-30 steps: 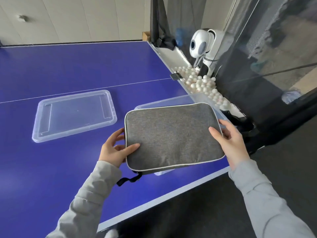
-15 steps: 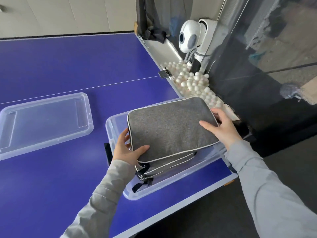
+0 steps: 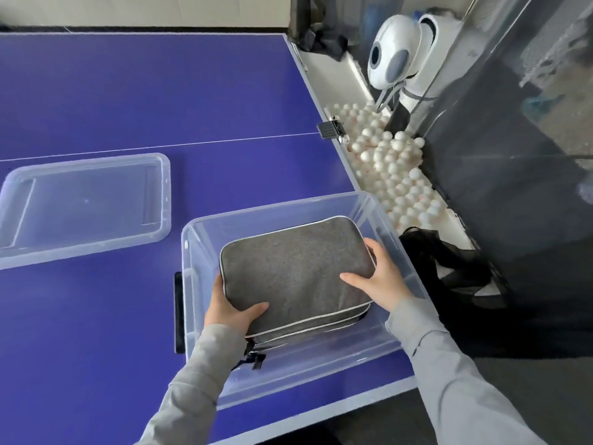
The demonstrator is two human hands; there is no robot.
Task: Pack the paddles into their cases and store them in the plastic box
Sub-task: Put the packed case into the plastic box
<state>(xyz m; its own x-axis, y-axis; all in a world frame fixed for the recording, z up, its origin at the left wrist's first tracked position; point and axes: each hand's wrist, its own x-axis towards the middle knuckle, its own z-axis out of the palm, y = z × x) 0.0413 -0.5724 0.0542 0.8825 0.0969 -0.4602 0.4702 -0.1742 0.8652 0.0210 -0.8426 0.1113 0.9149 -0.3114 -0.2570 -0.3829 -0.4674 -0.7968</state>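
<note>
Head view: both hands grasp the grey case (image 3: pixel 288 268), left hand (image 3: pixel 229 311) at its 7 o'clock corner, right hand (image 3: pixel 378 277) at 3 o'clock, inside the clear plastic box (image 3: pixel 321 380). Best to lower it level, square on the case (image 3: pixel 308 332) beneath, then let go. Grey felt, pale piping, flat rectangle.

Blue table-tennis table (image 3: pixel 128 91), thin white centre line. Pale wall (image 3: pixel 144 9) with dark baseboard behind. Right of table: white trough (image 3: pixel 324 69) full of white balls (image 3: pixel 398 175), white ball machine (image 3: pixel 394 49), dark netting (image 3: pixel 500 187). Floor looks dark grey, poorly visible.
</note>
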